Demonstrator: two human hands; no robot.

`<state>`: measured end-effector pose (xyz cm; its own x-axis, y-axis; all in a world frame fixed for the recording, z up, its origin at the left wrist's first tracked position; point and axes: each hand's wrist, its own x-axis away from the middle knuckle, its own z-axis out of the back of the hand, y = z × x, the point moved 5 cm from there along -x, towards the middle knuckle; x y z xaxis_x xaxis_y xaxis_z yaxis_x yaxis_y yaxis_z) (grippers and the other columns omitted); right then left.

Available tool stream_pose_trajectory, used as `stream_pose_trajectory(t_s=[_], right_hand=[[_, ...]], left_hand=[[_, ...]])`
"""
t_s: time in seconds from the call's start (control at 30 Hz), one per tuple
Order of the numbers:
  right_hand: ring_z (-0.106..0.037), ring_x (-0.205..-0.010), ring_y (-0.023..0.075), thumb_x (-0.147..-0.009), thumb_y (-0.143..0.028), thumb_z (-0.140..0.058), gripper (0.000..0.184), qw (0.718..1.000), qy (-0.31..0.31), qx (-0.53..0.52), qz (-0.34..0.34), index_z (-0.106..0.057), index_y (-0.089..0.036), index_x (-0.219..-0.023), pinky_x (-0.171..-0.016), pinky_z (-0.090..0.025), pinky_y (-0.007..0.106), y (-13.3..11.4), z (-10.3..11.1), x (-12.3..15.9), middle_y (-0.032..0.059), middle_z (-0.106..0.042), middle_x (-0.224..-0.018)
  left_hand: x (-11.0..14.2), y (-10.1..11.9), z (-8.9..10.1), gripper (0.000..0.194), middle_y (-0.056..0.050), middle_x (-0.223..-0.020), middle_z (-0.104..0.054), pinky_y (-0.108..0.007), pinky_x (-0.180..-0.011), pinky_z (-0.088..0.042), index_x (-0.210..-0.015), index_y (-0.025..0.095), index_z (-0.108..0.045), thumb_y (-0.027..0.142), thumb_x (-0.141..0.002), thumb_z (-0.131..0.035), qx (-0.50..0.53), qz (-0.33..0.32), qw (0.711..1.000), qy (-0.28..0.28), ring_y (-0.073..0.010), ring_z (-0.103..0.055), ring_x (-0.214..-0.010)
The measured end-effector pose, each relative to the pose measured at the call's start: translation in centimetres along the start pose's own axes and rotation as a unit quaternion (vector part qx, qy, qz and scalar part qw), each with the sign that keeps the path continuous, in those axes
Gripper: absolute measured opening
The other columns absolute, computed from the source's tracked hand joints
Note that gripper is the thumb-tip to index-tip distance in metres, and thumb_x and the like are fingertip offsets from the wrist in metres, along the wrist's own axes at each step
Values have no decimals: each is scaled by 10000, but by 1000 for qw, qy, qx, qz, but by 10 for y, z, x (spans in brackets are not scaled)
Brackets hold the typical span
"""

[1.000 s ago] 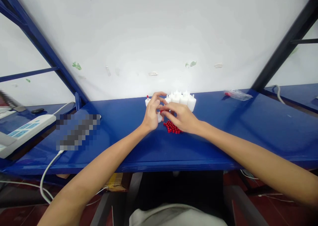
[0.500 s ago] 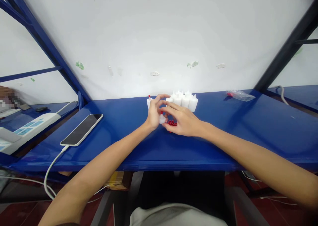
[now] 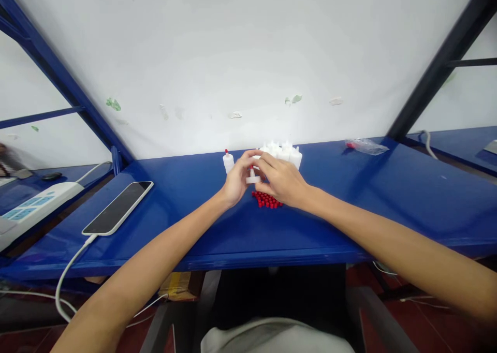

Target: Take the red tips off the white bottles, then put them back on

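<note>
Between my hands is a white nozzle cap (image 3: 253, 179) with a wide round base and a thin spout with a red tip. My left hand (image 3: 236, 181) curls round its left side. My right hand (image 3: 285, 181) closes on it from the right, thumb near the base and fingers bent over the top. Fingertips of both hands meet and hide part of the grip. Small red caps (image 3: 267, 201) lie in a loose heap just below my right hand. Behind the hands stand several white bottles (image 3: 295, 158). To the left, one white bottle (image 3: 229, 162) wears a red tip.
A phone (image 3: 118, 208) with a white charging cable lies at the left of the blue table (image 3: 186, 229). Beyond it sits a white power strip (image 3: 42, 208). A clear plastic bag (image 3: 367, 146) with something red lies at the back right. Blue frame posts flank the table.
The view has shifted slightly. My hands have drawn up from the heap of red caps, so more of it shows. The nozzle cap has risen a little between them.
</note>
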<state>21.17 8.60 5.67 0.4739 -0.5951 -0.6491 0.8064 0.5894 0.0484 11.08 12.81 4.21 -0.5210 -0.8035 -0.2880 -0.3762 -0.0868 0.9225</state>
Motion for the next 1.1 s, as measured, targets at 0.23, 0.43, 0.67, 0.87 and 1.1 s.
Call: stream_pose_trajectory(t_s=[0.23, 0.43, 0.67, 0.87, 1.1], right_hand=[[-552, -701, 188, -909, -291, -529, 379, 999, 21, -3, -40, -593, -143, -1252, -589, -383, 310, 17, 7, 2, 87, -626, -931], [-535, -673, 159, -918, -400, -558, 493, 992, 36, -94, -74, -508, -195, -1363, -620, -405, 303, 25, 20, 1, 56, -636, -939], [-561, -798, 185, -900, -384, -531, 208, 932, 156, -253, -207, -627, -199, -906, -712, -431, 328, 109, 50, 3, 55, -625, -910], [-478, -636, 167, -867, -372, -513, 233, 925, 162, -212, -272, -534, -216, -696, -629, -373, 320, 153, 50, 14, 12, -522, -658], [-521, -735, 206, -858, -433, -496, 313, 947, 111, -75, -293, -514, -217, -631, -729, -394, 358, 145, 25, 31, 63, -578, -784]], left_hand=[[0, -6, 5, 339, 45, -679, -517, -223, -640, -443, -1120, 175, -542, 362, -854, -637, -175, -66, 981, -49, -95, -512, -628], [-7, 20, 37, 482, -39, -912, -650, -230, -683, -484, -1197, 193, -576, 387, -785, -732, -297, -193, 931, 86, -141, -622, -829], [-27, 36, 124, 380, -93, -1053, -705, -273, -717, -507, -980, 158, -674, 431, -727, -752, -375, -210, 862, 268, -198, -646, -930], [-45, 25, 123, 405, -123, -1031, -708, -299, -732, -510, -980, 120, -699, 445, -741, -734, -369, -178, 892, 194, -197, -653, -868], [-39, 17, 117, 356, -86, -1038, -714, -305, -756, -508, -981, 166, -696, 446, -763, -719, -407, -163, 885, 159, -199, -645, -885]])
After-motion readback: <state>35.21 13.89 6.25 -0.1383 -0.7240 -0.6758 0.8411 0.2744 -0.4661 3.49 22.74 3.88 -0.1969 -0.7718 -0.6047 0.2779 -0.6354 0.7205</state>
